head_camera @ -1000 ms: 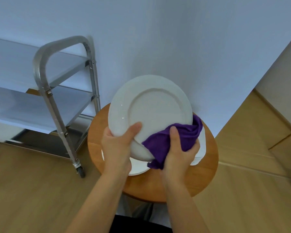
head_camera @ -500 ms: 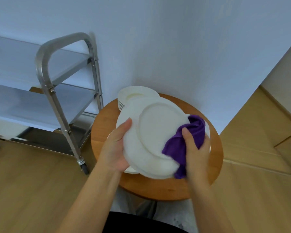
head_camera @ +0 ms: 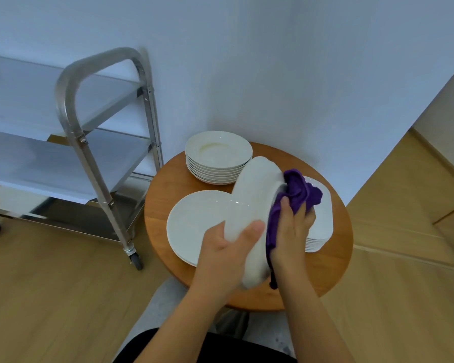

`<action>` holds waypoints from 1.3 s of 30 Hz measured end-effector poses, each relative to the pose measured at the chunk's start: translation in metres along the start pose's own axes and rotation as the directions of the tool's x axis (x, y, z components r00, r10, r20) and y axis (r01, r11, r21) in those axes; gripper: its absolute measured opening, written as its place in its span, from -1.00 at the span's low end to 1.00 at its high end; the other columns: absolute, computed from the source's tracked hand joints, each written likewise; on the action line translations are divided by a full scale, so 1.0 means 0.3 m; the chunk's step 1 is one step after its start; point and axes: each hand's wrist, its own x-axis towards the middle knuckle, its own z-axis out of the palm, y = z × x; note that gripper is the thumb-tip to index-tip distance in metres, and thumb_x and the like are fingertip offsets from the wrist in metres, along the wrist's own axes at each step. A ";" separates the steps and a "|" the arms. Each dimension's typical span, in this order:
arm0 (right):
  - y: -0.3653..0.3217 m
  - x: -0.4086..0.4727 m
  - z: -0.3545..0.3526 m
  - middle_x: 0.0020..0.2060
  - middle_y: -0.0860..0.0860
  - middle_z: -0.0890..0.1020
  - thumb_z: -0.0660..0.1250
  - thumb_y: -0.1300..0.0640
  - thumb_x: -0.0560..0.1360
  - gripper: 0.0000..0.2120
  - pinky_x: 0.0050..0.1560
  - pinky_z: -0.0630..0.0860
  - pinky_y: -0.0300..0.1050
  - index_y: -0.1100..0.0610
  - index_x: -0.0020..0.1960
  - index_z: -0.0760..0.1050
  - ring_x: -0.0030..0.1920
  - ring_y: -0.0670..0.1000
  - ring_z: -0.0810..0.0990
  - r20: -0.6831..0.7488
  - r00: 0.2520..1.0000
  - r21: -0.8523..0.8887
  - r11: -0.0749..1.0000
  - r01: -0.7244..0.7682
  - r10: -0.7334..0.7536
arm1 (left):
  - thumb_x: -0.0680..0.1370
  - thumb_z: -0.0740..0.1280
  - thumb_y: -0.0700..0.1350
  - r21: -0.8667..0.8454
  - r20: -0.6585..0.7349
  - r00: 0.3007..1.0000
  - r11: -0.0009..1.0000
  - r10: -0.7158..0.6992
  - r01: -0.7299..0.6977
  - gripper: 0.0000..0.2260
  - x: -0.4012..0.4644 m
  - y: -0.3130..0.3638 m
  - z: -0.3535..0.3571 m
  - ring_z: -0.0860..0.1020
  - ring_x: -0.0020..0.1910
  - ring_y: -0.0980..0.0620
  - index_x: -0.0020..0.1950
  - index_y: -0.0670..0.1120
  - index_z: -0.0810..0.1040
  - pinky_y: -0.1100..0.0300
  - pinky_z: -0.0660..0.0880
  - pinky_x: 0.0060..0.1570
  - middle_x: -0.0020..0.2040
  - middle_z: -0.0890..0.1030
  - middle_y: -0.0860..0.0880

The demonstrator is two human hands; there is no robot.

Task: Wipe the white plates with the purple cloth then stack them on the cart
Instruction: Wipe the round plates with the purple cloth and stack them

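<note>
I hold a round white plate [head_camera: 254, 203] nearly on edge above the round wooden table [head_camera: 330, 268], its back turned towards me. My left hand [head_camera: 228, 247] grips its lower rim, thumb over the edge. My right hand [head_camera: 294, 226] grips the purple cloth [head_camera: 296, 195] and presses it to the plate's right face. A flat stack of large plates [head_camera: 192, 221] lies under my left hand. Behind it stands a stack of several deep plates [head_camera: 218, 155]. A third stack [head_camera: 323, 218] is partly hidden behind the cloth. The steel cart [head_camera: 74, 142] stands to the left.
The cart has three shelves, a curved handle [head_camera: 95, 66] and a castor [head_camera: 136, 260] close to the table's left edge. A white wall runs right behind the table. Wooden floor [head_camera: 50, 297] lies open in front of the cart and to the right.
The plate has turned from facing me to almost edge-on and dropped lower over the table. The cloth hand moved with it onto the far face. The stacks behind have come into view.
</note>
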 end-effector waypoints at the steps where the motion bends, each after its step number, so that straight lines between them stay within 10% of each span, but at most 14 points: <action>1: -0.008 -0.002 0.007 0.28 0.00 0.37 0.15 -0.03 0.60 -0.50 0.23 0.42 0.03 0.01 0.47 0.09 0.25 0.06 0.41 0.025 1.000 0.036 0.999 -0.011 0.010 | 0.31 0.50 0.16 0.045 0.027 0.999 0.999 0.028 -0.029 -0.63 -0.007 0.000 0.008 0.63 -0.03 -0.10 0.00 0.02 0.57 -0.07 0.60 -0.02 -0.03 0.66 -0.08; 6: -0.010 -0.058 0.006 0.38 -0.02 0.35 0.13 -0.26 0.45 -0.35 0.35 0.34 0.15 -0.10 0.47 0.07 0.36 0.03 0.37 0.228 0.971 0.095 0.994 0.046 -0.067 | 0.45 0.37 -0.01 0.082 0.008 0.991 0.988 0.134 -0.134 -0.95 0.009 0.023 0.020 0.62 -0.27 0.27 -0.15 0.09 0.51 0.44 0.48 -0.42 -0.35 0.63 0.24; 11: 0.014 -0.155 -0.001 0.28 -0.07 0.47 0.21 -0.31 0.35 -0.33 0.34 0.36 0.10 -0.11 0.40 0.22 0.29 -0.04 0.45 0.396 0.901 0.115 0.983 0.141 -0.175 | 0.48 0.36 -0.03 0.054 -0.046 0.968 0.969 0.245 -0.243 -0.92 0.031 0.042 -0.005 0.65 -0.30 0.15 -0.21 0.05 0.58 0.34 0.53 -0.39 -0.34 0.66 0.11; 18: -0.034 -0.069 -0.079 -0.15 -0.02 0.71 0.15 -0.17 0.54 -0.70 -0.22 0.61 -0.12 -0.03 0.10 0.52 -0.14 -0.03 0.69 0.383 0.896 0.392 0.839 -0.378 0.225 | 0.39 0.33 0.25 0.377 0.171 0.934 0.856 0.312 -0.355 -0.75 0.027 0.032 -0.095 0.59 -0.28 0.20 -0.23 0.08 0.54 0.36 0.49 -0.37 -0.32 0.62 0.16; 23: -0.119 -0.043 -0.079 -0.06 -0.01 0.68 0.51 0.00 0.26 -0.48 -0.12 0.62 -0.06 -0.03 0.19 0.45 -0.04 0.02 0.67 0.410 0.909 0.407 0.878 -0.251 0.070 | 0.58 0.13 0.16 0.796 0.555 0.778 0.085 0.295 -0.600 -0.58 0.043 0.011 -0.083 0.51 0.21 0.08 0.43 0.13 0.33 0.18 0.44 0.15 0.32 0.51 0.09; 27: -0.066 -0.042 -0.090 -0.15 0.05 0.64 0.31 0.31 0.33 -0.69 -0.20 0.58 -0.04 0.04 0.02 0.49 -0.08 0.10 0.62 0.312 0.938 0.327 0.909 -0.257 0.152 | 0.44 0.33 0.13 0.639 0.738 0.545 -0.152 0.398 -0.754 -0.64 0.052 -0.001 -0.078 0.64 0.06 -0.06 0.13 -0.03 0.65 -0.03 0.59 -0.02 0.10 0.66 -0.01; 30: -0.021 -0.052 -0.098 -0.19 0.01 0.63 0.22 0.33 0.42 -0.74 -0.29 0.55 -0.12 0.04 -0.01 0.49 -0.11 0.06 0.59 0.220 0.954 0.317 0.910 -0.266 0.202 | 0.43 0.26 0.28 0.652 0.605 0.561 0.052 0.565 -0.757 -0.50 0.044 -0.053 -0.114 0.37 0.38 -0.20 0.22 0.00 0.57 -0.31 0.22 0.29 0.29 0.52 -0.05; 33: 0.013 -0.052 -0.115 -0.30 -0.08 0.65 0.21 0.34 0.44 -0.78 -0.40 0.51 -0.20 0.04 -0.07 0.50 -0.20 -0.02 0.61 0.172 0.962 0.342 0.902 -0.262 0.214 | 0.48 0.25 0.26 0.750 0.061 0.812 0.510 0.581 -0.421 -0.44 0.087 -0.052 -0.180 0.14 0.47 -0.08 0.42 0.09 0.29 -0.18 0.09 0.39 0.45 0.31 -0.03; 36: 0.029 -0.054 -0.121 -0.36 -0.12 0.65 0.22 0.35 0.45 -0.77 -0.46 0.50 -0.23 0.03 -0.11 0.50 -0.34 -0.10 0.64 0.159 0.969 0.355 0.905 -0.233 0.187 | 0.53 0.32 0.06 0.130 -0.295 0.951 0.982 -0.096 0.139 -0.52 0.147 -0.009 -0.229 0.44 0.29 -0.14 0.42 0.03 0.29 -0.17 0.45 0.18 0.34 0.46 -0.07; 39: 0.026 -0.054 -0.123 -0.40 -0.14 0.64 0.27 0.33 0.45 -0.80 -0.48 0.49 -0.26 0.03 -0.12 0.49 -0.37 -0.14 0.63 0.147 0.975 0.300 0.932 -0.204 0.166 | 0.51 0.35 -0.05 -0.378 0.006 0.905 0.837 -0.426 0.396 -0.73 0.168 -0.025 -0.275 0.64 0.00 -0.23 0.20 -0.05 0.49 -0.16 0.57 -0.05 0.04 0.67 -0.15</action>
